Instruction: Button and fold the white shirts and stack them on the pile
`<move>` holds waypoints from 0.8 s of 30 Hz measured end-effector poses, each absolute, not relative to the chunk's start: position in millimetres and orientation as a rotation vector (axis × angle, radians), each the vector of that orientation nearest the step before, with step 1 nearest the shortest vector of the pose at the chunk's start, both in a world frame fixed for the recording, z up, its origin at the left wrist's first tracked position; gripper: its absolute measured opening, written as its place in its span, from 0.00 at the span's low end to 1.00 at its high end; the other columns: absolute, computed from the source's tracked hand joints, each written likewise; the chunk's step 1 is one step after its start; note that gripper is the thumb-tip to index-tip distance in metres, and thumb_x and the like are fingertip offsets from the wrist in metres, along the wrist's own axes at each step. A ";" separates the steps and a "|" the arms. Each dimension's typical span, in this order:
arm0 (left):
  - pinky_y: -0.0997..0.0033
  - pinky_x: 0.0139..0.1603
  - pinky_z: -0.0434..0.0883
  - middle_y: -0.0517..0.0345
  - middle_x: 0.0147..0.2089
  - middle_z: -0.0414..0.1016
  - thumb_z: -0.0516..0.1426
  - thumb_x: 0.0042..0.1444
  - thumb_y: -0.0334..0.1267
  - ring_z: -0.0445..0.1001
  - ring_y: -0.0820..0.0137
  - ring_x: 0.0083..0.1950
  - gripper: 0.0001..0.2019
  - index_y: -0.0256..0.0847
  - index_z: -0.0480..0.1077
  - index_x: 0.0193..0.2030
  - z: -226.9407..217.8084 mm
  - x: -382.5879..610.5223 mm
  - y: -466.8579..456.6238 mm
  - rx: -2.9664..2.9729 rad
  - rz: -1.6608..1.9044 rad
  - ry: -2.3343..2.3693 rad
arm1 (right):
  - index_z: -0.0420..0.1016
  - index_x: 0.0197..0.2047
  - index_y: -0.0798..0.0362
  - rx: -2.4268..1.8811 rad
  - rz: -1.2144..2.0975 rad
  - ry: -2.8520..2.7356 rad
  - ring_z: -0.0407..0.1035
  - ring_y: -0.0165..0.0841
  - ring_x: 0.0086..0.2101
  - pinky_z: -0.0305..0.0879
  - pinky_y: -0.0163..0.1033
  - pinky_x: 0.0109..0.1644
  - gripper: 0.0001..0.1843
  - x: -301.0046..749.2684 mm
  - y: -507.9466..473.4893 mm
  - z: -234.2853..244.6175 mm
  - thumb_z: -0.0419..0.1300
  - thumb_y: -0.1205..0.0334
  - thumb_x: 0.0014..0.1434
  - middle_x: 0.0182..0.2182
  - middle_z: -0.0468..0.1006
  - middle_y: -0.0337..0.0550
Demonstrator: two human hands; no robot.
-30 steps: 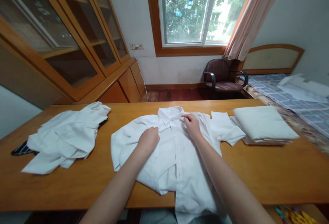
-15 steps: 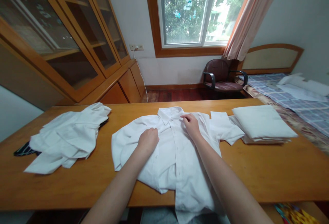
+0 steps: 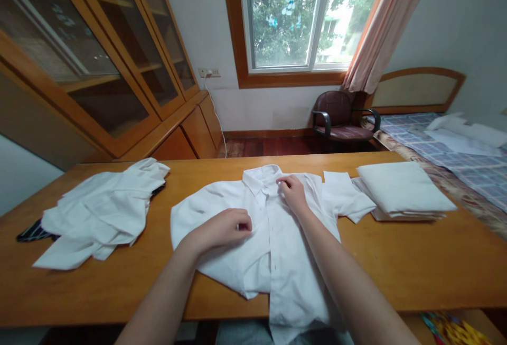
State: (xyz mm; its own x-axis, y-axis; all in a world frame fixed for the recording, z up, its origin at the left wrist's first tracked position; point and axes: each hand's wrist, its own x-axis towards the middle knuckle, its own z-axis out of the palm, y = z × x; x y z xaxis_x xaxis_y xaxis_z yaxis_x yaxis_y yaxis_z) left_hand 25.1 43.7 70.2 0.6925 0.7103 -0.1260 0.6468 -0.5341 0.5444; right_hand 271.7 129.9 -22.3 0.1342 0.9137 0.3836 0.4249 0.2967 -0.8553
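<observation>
A white button-up shirt (image 3: pixel 291 281) lies front side up on the table, its collar (image 3: pixel 261 177) towards the far edge and its hem hanging over the near edge. My left hand (image 3: pixel 229 226) is closed on the shirt's left front panel, thumb and forefinger meeting in a pinch at the cloth. Just below the collar on the right side, my right hand (image 3: pixel 293 193) pinches the shirt near the top of the front opening. The two front panels overlap only partly. The short sleeve on the right stretches out flat beside a folded white stack.
Crumpled white clothes (image 3: pixel 106 207) lie at the left of the wooden table (image 3: pixel 415 266), over a dark striped piece (image 3: pixel 34 233). Folded white cloths (image 3: pixel 404 189) are stacked at the right. Beyond stand a glass-fronted cabinet (image 3: pixel 158 107), an armchair (image 3: pixel 343 118) and a bed (image 3: pixel 455 144).
My left hand has turned and come slightly nearer to me along the left panel, its thumb and forefinger now visible. My right hand has stayed by the collar.
</observation>
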 end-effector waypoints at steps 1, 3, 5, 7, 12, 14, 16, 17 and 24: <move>0.76 0.39 0.66 0.59 0.36 0.78 0.55 0.55 0.33 0.74 0.70 0.37 0.07 0.42 0.76 0.34 68.7 26.2 43.5 2.312 0.111 1.010 | 0.81 0.33 0.51 -1.306 0.564 -1.477 0.69 0.36 0.35 0.64 0.41 0.44 0.13 271.5 129.7 -21.9 0.53 0.65 0.54 0.32 0.76 0.43; 0.75 0.36 0.66 0.59 0.36 0.78 0.56 0.54 0.35 0.74 0.69 0.36 0.06 0.42 0.76 0.34 65.6 29.2 45.0 2.284 0.040 1.037 | 0.81 0.33 0.51 -1.303 0.565 -1.483 0.69 0.36 0.35 0.64 0.41 0.44 0.13 271.3 129.3 -21.4 0.54 0.65 0.54 0.32 0.76 0.43; 0.74 0.35 0.65 0.58 0.35 0.79 0.56 0.56 0.38 0.74 0.69 0.35 0.07 0.42 0.76 0.33 64.5 33.0 49.4 2.286 0.027 1.111 | 0.81 0.33 0.51 -1.299 0.563 -1.490 0.69 0.36 0.35 0.64 0.40 0.44 0.13 271.3 129.3 -21.5 0.54 0.65 0.54 0.31 0.76 0.42; 0.73 0.34 0.65 0.57 0.34 0.78 0.55 0.57 0.38 0.74 0.68 0.34 0.09 0.41 0.75 0.32 65.6 37.5 56.9 2.316 0.078 1.170 | 0.80 0.33 0.51 -1.296 0.554 -1.500 0.69 0.36 0.35 0.65 0.40 0.44 0.12 271.2 129.5 -22.3 0.54 0.65 0.55 0.32 0.76 0.42; 0.72 0.36 0.65 0.55 0.35 0.79 0.55 0.54 0.33 0.74 0.67 0.36 0.07 0.41 0.74 0.32 66.0 53.8 85.7 2.389 0.152 1.157 | 0.80 0.34 0.51 -1.293 0.537 -1.525 0.69 0.36 0.34 0.65 0.40 0.44 0.13 270.7 129.9 -23.1 0.54 0.65 0.55 0.31 0.75 0.42; 0.72 0.36 0.65 0.56 0.33 0.79 0.54 0.53 0.32 0.74 0.67 0.35 0.07 0.41 0.74 0.31 60.8 62.2 99.0 2.402 0.145 1.132 | 0.80 0.34 0.51 -1.294 0.534 -1.528 0.69 0.36 0.34 0.65 0.40 0.44 0.13 270.3 129.6 -22.5 0.54 0.65 0.55 0.31 0.75 0.42; 0.72 0.34 0.64 0.57 0.31 0.78 0.53 0.53 0.31 0.73 0.67 0.32 0.08 0.40 0.74 0.30 52.0 69.9 111.8 2.412 0.176 1.145 | 0.80 0.34 0.51 -1.297 0.532 -1.529 0.69 0.36 0.34 0.65 0.40 0.43 0.13 270.2 129.5 -22.2 0.53 0.66 0.55 0.31 0.75 0.42; 0.72 0.33 0.64 0.56 0.31 0.78 0.53 0.54 0.31 0.72 0.68 0.32 0.09 0.40 0.74 0.29 46.4 72.9 117.9 2.411 0.211 1.161 | 0.80 0.35 0.51 -1.299 0.530 -1.530 0.69 0.36 0.34 0.65 0.40 0.43 0.13 270.3 129.6 -22.3 0.53 0.66 0.55 0.31 0.76 0.42; 0.70 0.40 0.69 0.55 0.36 0.78 0.53 0.58 0.34 0.74 0.68 0.38 0.09 0.38 0.75 0.35 0.9 66.3 142.5 2.273 0.660 1.287 | 0.79 0.37 0.52 -1.302 0.529 -1.545 0.69 0.35 0.33 0.65 0.40 0.42 0.12 271.4 133.7 -26.1 0.54 0.65 0.55 0.32 0.77 0.42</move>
